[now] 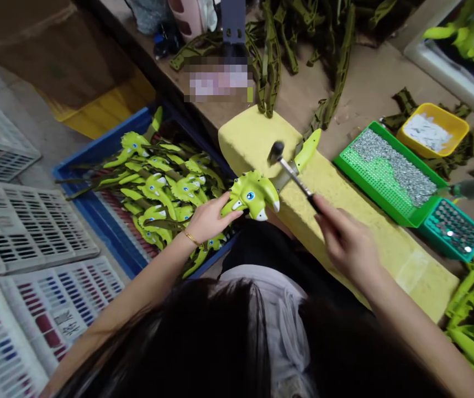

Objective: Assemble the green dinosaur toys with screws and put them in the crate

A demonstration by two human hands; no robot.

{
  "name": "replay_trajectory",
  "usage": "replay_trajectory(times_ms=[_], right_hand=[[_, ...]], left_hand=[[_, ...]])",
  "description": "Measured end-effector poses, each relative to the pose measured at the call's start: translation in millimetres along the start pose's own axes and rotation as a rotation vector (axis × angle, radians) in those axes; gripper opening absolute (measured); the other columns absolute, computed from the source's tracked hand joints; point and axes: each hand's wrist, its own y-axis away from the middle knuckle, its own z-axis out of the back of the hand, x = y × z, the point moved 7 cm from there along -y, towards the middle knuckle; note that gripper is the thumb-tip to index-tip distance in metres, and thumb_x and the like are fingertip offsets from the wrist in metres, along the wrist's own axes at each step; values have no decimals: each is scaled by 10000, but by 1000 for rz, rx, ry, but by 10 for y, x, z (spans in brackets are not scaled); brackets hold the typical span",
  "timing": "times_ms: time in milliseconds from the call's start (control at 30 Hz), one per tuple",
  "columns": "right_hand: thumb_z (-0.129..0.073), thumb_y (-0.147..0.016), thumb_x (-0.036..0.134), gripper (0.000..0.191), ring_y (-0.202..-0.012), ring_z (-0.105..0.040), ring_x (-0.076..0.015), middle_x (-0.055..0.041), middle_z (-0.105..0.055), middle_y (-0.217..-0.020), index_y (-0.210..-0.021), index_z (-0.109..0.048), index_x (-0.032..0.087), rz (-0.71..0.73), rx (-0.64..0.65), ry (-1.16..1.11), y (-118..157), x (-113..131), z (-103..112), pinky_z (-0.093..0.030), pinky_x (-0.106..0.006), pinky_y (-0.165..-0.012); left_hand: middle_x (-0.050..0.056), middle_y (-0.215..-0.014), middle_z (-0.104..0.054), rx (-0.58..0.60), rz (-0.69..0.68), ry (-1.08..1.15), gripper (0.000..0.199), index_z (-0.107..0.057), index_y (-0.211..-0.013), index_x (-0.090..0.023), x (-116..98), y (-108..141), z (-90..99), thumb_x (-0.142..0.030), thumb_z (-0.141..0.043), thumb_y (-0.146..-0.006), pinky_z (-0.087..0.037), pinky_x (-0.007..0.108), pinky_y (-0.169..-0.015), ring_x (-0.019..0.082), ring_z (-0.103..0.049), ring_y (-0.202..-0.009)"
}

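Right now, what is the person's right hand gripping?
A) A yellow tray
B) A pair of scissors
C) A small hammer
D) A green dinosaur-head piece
C. The right hand is closed around the dark handle of a small hammer, while the left hand is on the green dinosaur-head piece.

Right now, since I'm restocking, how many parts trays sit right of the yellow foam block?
3: a green tray of silver studs, a teal tray of dark studs beside it, and a yellow tray of white pieces beyond them. More may lie out of view.
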Motion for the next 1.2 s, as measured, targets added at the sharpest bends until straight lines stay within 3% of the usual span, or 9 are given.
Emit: replay_trajectory(times_ms=[100, 233, 300, 433, 600, 767, 900, 1033, 1200], right_hand=[[-502, -927, 281, 417, -670, -666, -164, -89, -732, -958, -1339, -567, 275, -24, -106, -7, 77, 6, 82, -537, -280, -575], [-485, -936, 296, 390, -681, -700, -185, -96, -748, -957, -1294, -610, 208, -61, 80, -64, 136, -160, -315, -564, -292, -572], [-498, -930, 304, 377, -760, -721, -193, -96, -747, -1008, -1268, -628, 198, -100, 68, -86, 136, -241, -390, -588, -291, -628], [-551, -902, 320, 348, -869, -727, -186, -88, -730, -1100, -1209, -665, 202, -160, -66, -91, 126, -303, -179, -605, -286, -763], [-592, -866, 408, 411, -738, -712, -169, -98, -754, -951, -1186, -682, 166, -347, -137, -82, 207, -479, 50, -604, -298, -732], [-636, -818, 474, 481, -611, -639, -124, -70, -737, -839, -1199, -678, 182, -547, -141, -165, 419, -699, -24, -561, -267, -635], [-651, -813, 465, 493, -545, -553, -86, -25, -679, -727, -1233, -656, 207, -639, -165, -259, 588, -783, -41, -476, -221, -540], [-661, -798, 490, 528, -511, -497, -73, -8, -633, -693, -1239, -644, 200, -729, -199, -360, 675, -852, -34, -422, -209, -477], [-650, -779, 535, 585, -456, -443, -63, 16, -590, -660, -1238, -618, 174, -812, -185, -563, 516, -897, -269, -352, -196, -404]], left_hand=[[94, -993, -712, -19, -27, -41, 620, -554, -1285, -195, -16, 4, -2, -639, -465, -862, -482, 306, -759, 258, -672, -872], [125, -973, -709, -131, -132, -140, 626, -573, -1259, -138, -104, 46, 55, -626, -445, -888, -495, 333, -782, 282, -667, -930], [150, -965, -707, -201, -198, -194, 647, -578, -1249, -96, -165, 82, 99, -621, -427, -901, -502, 353, -784, 290, -664, -929], [148, -933, -705, -262, -272, -249, 629, -564, -1259, -75, -238, 122, 158, -586, -430, -917, -513, 371, -763, 281, -661, -884], [143, -1015, -702, -189, -251, -249, 647, -528, -1297, -77, -220, 90, 163, -580, -507, -890, -518, 363, -806, 273, -661, -949], [146, -1110, -680, -36, -165, -200, 766, -453, -1378, -100, -170, 47, 133, -544, -672, -794, -521, 364, -841, 288, -651, -1036], [134, -1129, -676, -27, -131, -180, 821, -438, -1402, -120, -137, 58, 140, -580, -681, -766, -522, 368, -856, 290, -648, -1048], [124, -1097, -690, -132, -109, -152, 749, -504, -1348, -137, 4, 132, 187, -628, -614, -793, -526, 367, -839, 282, -655, -1011], [114, -997, -707, -473, -197, -227, 516, -608, -1243, -165, 173, 325, 391, -509, -586, -859, -501, 361, -824, 256, -655, -915]])
